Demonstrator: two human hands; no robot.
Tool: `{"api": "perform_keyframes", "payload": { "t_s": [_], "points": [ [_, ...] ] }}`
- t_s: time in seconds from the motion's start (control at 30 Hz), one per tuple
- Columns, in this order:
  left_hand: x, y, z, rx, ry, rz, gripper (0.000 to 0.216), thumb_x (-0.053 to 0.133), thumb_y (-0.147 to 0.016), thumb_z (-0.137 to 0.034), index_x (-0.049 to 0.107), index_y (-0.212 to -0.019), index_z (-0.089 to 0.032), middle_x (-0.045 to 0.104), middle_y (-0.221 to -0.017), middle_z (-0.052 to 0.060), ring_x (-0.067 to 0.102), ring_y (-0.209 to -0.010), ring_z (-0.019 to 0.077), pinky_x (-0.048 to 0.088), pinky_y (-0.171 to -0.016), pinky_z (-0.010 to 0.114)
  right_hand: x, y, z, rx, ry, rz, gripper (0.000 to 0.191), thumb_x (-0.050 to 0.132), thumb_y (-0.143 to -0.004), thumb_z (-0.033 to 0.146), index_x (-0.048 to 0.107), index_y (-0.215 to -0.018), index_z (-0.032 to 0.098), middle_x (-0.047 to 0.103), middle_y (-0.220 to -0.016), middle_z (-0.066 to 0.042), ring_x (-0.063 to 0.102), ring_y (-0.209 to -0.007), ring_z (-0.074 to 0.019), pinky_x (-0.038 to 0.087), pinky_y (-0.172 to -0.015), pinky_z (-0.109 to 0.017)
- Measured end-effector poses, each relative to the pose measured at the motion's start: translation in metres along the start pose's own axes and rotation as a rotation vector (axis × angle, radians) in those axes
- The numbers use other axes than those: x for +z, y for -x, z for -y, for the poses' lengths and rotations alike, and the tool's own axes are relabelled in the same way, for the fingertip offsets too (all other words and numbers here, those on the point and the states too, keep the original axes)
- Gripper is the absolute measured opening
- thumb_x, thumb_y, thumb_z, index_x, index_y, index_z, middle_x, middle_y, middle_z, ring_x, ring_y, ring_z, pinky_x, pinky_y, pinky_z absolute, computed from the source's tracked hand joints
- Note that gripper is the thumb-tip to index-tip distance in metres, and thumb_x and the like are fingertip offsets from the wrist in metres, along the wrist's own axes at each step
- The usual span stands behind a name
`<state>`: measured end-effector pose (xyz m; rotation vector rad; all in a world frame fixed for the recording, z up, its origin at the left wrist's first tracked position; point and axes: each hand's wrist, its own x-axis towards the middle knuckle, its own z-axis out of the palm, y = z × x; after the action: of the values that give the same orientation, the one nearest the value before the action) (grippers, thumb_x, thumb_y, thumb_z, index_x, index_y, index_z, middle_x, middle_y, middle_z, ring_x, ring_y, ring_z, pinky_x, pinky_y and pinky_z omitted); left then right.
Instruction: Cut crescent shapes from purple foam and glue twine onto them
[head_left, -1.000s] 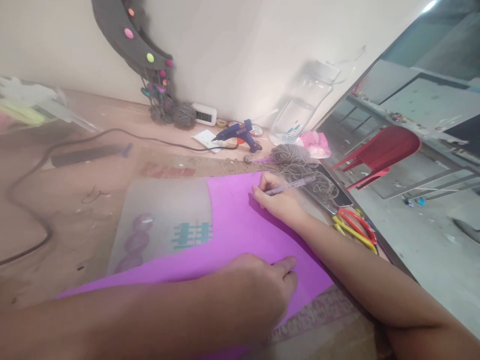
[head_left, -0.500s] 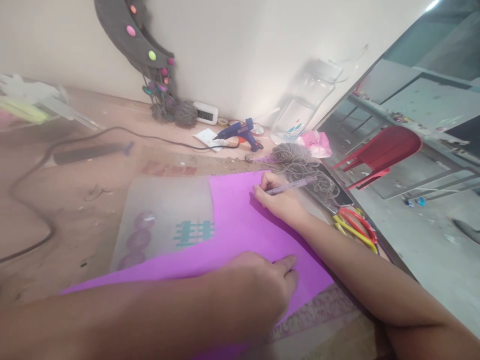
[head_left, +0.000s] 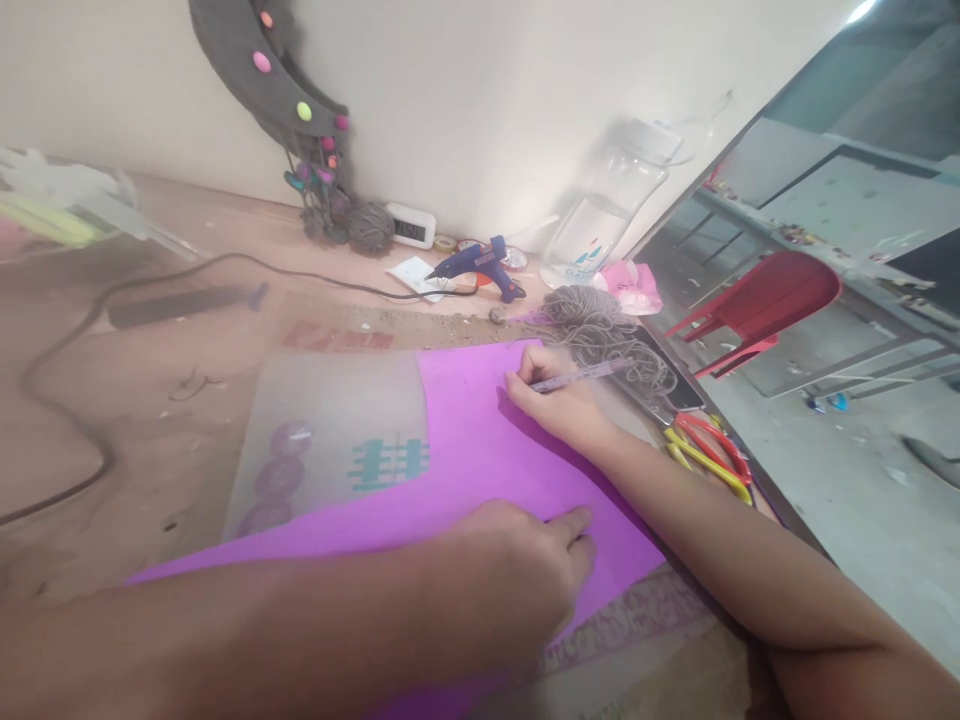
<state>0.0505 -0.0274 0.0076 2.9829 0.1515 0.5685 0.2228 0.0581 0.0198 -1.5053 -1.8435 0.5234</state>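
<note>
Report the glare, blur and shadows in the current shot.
Head view, top right: a bright light glares; head view, left edge: the pale bundle is smeared; head view, centre back: the clock has digits too blurred to read surely; head view, centre: a shadow falls on the purple sheet below the right hand.

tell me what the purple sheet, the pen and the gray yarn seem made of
Purple sheet: probably paper or thin craft foam, matte, going by its flat, even colour without gloss.
Pen: likely plastic, smooth-looking, with a pale, slim barrel.
Gray yarn: spun fibre, wool or acrylic unclear, dull, in loose strands.
</note>
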Motion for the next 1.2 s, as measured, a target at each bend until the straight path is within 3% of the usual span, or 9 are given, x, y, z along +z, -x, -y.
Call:
{"api": "perform_keyframes", "payload": {
  "t_s": [0.17, 0.33, 0.47, 0.67, 0.93, 1.1, 1.2],
  "points": [
    [0.000, -0.001, 0.002, 0.033, -0.012, 0.011, 0.027, 0.049, -0.093, -0.020, 0.071, -0.107, -0.013, 0.064, -0.134, 0.011, 0.063, -0.113, 0.0170, 0.044, -0.050, 0.026, 0.002, 0.004, -0.003, -0.003, -0.011, 0.070, 0.031, 0.057, -0.079, 0.030, 0.033, -0.060, 0.024, 0.036, -0.053, 0.006, 0.033, -0.050, -0.0098, 0.027, -0.050, -0.026],
    [0.002, -0.001, 0.001, -0.012, -0.006, 0.005, 0.030, 0.052, -0.093, -0.025, 0.068, -0.115, -0.012, 0.060, -0.138, 0.015, 0.066, -0.108, 0.0195, 0.044, -0.051, 0.026, 0.001, 0.007, 0.000, 0.017, -0.021, 0.083, 0.032, 0.057, -0.079, 0.032, 0.032, -0.060, 0.023, 0.035, -0.054, 0.006, 0.033, -0.050, -0.0096, 0.027, -0.050, -0.026],
    [0.001, 0.000, 0.001, 0.013, 0.004, 0.010, 0.027, 0.052, -0.092, -0.022, 0.070, -0.109, -0.012, 0.061, -0.137, 0.014, 0.064, -0.111, 0.0195, 0.043, -0.050, 0.026, 0.001, 0.010, 0.002, 0.024, -0.043, 0.123, 0.032, 0.058, -0.079, 0.033, 0.033, -0.061, 0.023, 0.035, -0.054, 0.007, 0.032, -0.050, -0.0093, 0.027, -0.049, -0.025],
    [0.000, -0.001, 0.001, -0.012, 0.014, -0.019, 0.028, 0.048, -0.094, -0.020, 0.070, -0.108, -0.011, 0.062, -0.136, 0.014, 0.067, -0.097, 0.0161, 0.042, -0.049, 0.028, 0.005, 0.015, 0.001, 0.013, -0.112, 0.191, 0.032, 0.059, -0.081, 0.034, 0.034, -0.063, 0.024, 0.036, -0.053, 0.007, 0.035, -0.050, -0.0096, 0.028, -0.048, -0.024],
    [-0.002, -0.001, 0.000, -0.035, 0.025, 0.036, 0.031, 0.049, -0.094, -0.022, 0.068, -0.116, -0.012, 0.059, -0.140, 0.015, 0.069, -0.090, 0.0165, 0.043, -0.049, 0.028, 0.003, 0.008, 0.005, 0.044, -0.004, 0.028, 0.030, 0.056, -0.078, 0.030, 0.033, -0.060, 0.024, 0.037, -0.054, 0.006, 0.035, -0.051, -0.0101, 0.029, -0.051, -0.026],
    [-0.001, -0.001, 0.000, -0.039, 0.019, -0.006, 0.030, 0.048, -0.094, -0.020, 0.069, -0.113, -0.012, 0.061, -0.138, 0.014, 0.069, -0.092, 0.0158, 0.042, -0.047, 0.029, 0.004, 0.012, 0.004, 0.011, -0.053, 0.125, 0.031, 0.058, -0.078, 0.032, 0.034, -0.060, 0.024, 0.035, -0.053, 0.006, 0.033, -0.049, -0.0095, 0.027, -0.049, -0.025],
    [-0.002, -0.001, 0.000, -0.023, 0.028, 0.000, 0.026, 0.047, -0.093, -0.018, 0.072, -0.100, -0.013, 0.064, -0.134, 0.011, 0.068, -0.097, 0.0155, 0.040, -0.046, 0.028, 0.004, 0.011, 0.004, 0.004, -0.034, 0.128, 0.031, 0.057, -0.078, 0.032, 0.034, -0.060, 0.024, 0.034, -0.053, 0.007, 0.032, -0.048, -0.0095, 0.027, -0.048, -0.026]
  ]
}}
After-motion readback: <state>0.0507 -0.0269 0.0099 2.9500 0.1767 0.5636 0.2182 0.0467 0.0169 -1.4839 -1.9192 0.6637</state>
